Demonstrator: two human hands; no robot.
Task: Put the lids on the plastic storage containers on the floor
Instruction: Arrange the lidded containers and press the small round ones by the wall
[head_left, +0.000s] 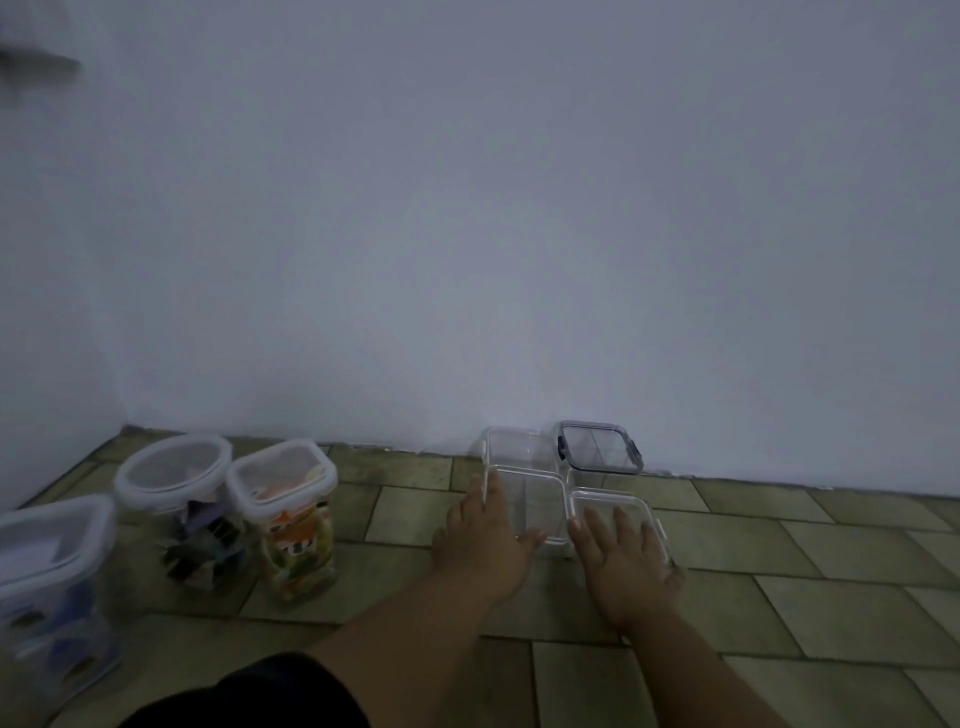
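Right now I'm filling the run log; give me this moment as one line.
left hand: flat on near-left clear container | right hand: flat on near-right clear container | dark-rimmed container: lidded, by wall | three filled containers: lidded, left

Left hand (485, 540), right hand (626, 564) flat, outstretched

Illumination is dim and even, with a blue-grey cast; no light source is identifiable. Shadows are soft. Overall sharpness is low. Left of the fingers (613, 519), the containers (57, 582) at the frame edge are blurred and stretched.
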